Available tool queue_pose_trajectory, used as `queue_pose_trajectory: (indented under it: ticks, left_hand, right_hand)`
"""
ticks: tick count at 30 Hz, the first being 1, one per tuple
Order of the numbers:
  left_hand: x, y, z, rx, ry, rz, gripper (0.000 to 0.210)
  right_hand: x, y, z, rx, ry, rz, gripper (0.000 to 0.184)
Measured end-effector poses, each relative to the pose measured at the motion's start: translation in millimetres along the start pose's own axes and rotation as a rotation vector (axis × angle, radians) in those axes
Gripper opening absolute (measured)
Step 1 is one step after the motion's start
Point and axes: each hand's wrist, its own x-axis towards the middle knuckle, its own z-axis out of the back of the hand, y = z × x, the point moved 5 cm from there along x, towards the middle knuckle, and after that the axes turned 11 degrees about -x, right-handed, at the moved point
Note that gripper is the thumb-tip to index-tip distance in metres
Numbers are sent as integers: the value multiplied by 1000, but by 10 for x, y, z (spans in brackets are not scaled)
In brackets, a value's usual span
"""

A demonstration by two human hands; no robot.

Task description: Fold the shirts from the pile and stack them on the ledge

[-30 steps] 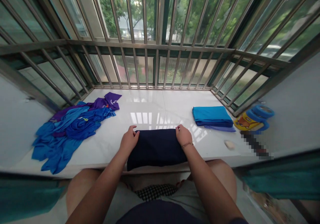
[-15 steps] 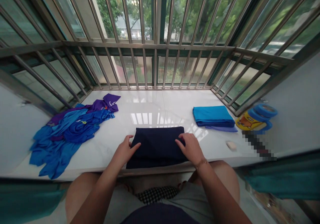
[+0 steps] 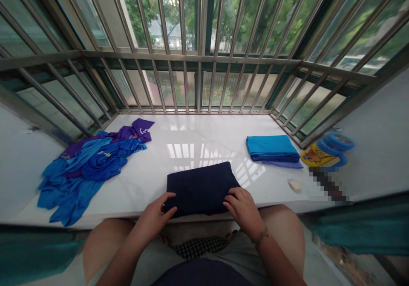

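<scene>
A dark navy folded garment (image 3: 200, 188) lies at the front edge of the white ledge, turned slightly so its right far corner sits farther back. My left hand (image 3: 161, 209) grips its near left corner, thumb and index finger apart on either side of the cloth's edge. At the near right side, my right hand (image 3: 241, 207) is closed on the cloth, fingertips resting on top. The undersides of the fingers are partly hidden. Farther right sits a stack of folded blue garments (image 3: 271, 147), with a purple-blue cloth edge showing beneath.
On the left lies a loose heap of blue and purple garments (image 3: 96, 158). At the right are a blue and yellow cartoon bottle (image 3: 326, 151), a small pale object (image 3: 294, 186) and a pixelated dark item. Metal window bars (image 3: 198, 85) close off the back of the white ledge (image 3: 204, 128).
Both hands have moved toward the near side of the navy garment. The garment has turned slightly, its left far corner coming closer to me.
</scene>
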Motion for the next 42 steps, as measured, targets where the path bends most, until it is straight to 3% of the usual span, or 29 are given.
queue_pose_trajectory:
  ticks: [2, 7, 12, 16, 20, 23, 25, 27, 29, 33, 35, 37, 40, 42]
  left_hand:
    - [-126, 106, -31, 48, -10, -63, 43]
    - [-231, 248, 57, 172, -234, -204, 37]
    - [-4, 233, -142, 273, -36, -367, 35]
    - [403, 92, -321, 249, 25, -396, 35]
    - [887, -88, -372, 75, 82, -401, 37]
    - [1115, -88, -245, -90, -44, -325, 40]
    - [1152, -38, -179, -155, -113, -273, 40]
    - [1126, -7, -163, -173, -130, -259, 38]
    - [1083, -11, -178, -149, -126, -274, 37]
    - [1050, -54, -205, -117, -140, -275, 35]
    - [1057, -61, -213, -104, -142, -259, 35]
    - [1064, -63, -225, -92, -127, -256, 34]
    - [1057, -77, -247, -107, -99, -286, 33]
    - [1042, -102, -264, -113, -77, -308, 34]
  right_hand:
    - [-50, 35, -49, -9, 29, -11, 12]
    - [-108, 76, -200, -55, 51, -126, 33]
    - [-27, -30, -338, -105, 73, -234, 42]
    - [142, -330, -360, -165, 96, -337, 44]
    - [291, -792, -243, -207, 157, -646, 46]
    - [290, -1112, -131, -210, 228, -983, 57]
    - [302, -1235, -113, -144, 299, -1069, 58]
    - [361, -1287, -113, -57, 329, -1032, 45]
    - [454, -1276, -84, -10, 276, -963, 31]
    - [712, -987, 13, 10, 72, -839, 34]
    - [884, -649, 36, 56, -49, -679, 38]
    - [1037, -190, 4, 122, -111, -415, 43]
    - [1092, 535, -224, 151, 60, -25, 56]
    - [1010, 876, -422, 120, 208, 98, 61]
